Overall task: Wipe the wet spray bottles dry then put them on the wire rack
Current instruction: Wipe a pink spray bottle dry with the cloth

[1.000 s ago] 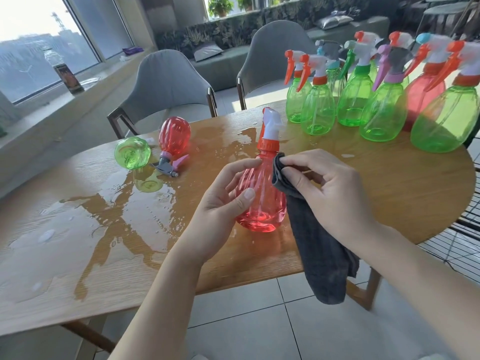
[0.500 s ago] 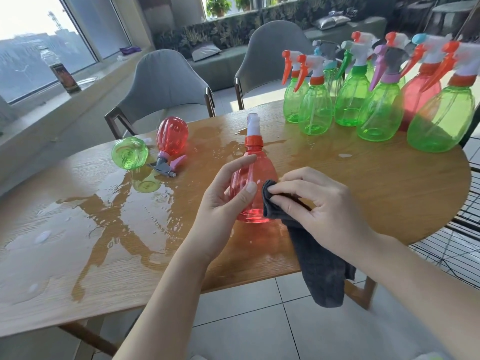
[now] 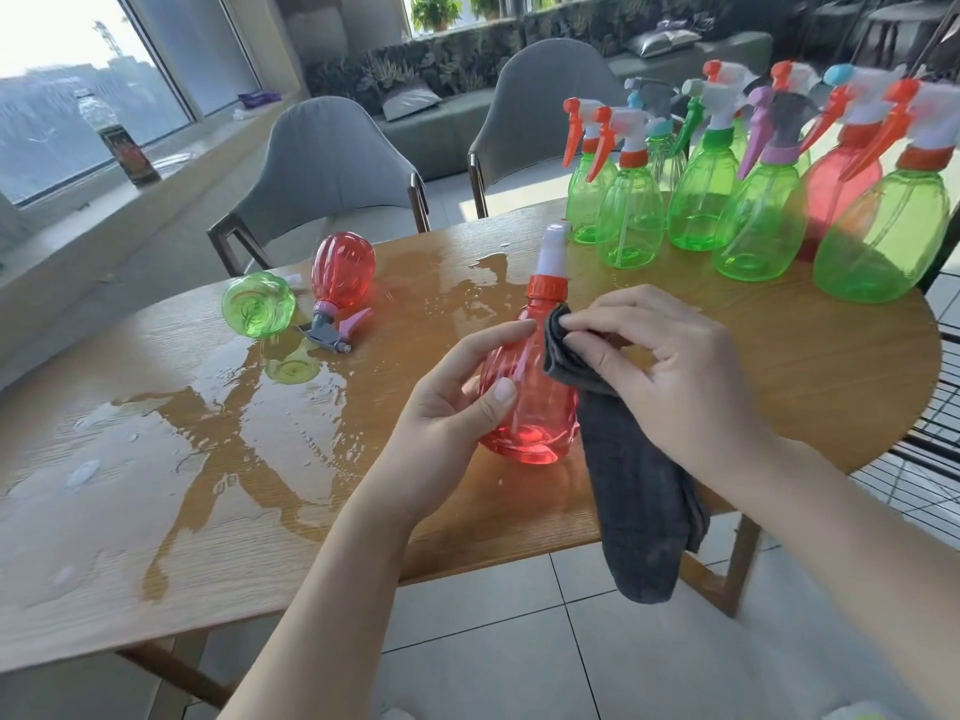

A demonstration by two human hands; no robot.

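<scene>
**Red spray bottle in hand, cloth on its shoulder**

Left hand (image 3: 457, 407): fingers curled round the belly of the red spray bottle (image 3: 524, 407), thumb across the front, index finger laid along the upper side. Firm wrap, not a pinch.

Right hand (image 3: 670, 376): thumb and first fingers pinching a fold of the dark grey cloth (image 3: 639, 506), pressing it against the bottle's shoulder just under the orange collar. Other fingers loosely bent. Rest of the cloth hanging down past the near edge of the table (image 3: 779, 387).

Held bottle: at the near edge of the table, roughly mid-length, base low and close to the wood; contact with the surface not clear. Long axis near upright, tilted slightly, white spray head up and pointing away toward the far edge.

Count, lying down near the far edge, left of centre: two. One green bottle (image 3: 258, 304), base toward the camera, long axis running away from the viewer. One red bottle with lilac trigger (image 3: 340, 275), just beside it, neck and grey-lilac head toward the near edge.

Count, standing at the far right corner: a tight cluster (image 3: 758, 200), about eight or nine, mostly green, at least one red; rear ones overlapped, exact tally not certain. All upright, triggers mostly pointing left.

Water pooled (image 3: 218, 433) across the left half of the tabletop, reaching the two lying bottles.

Wire rack (image 3: 930, 470) visible low beyond the table's right edge.
</scene>
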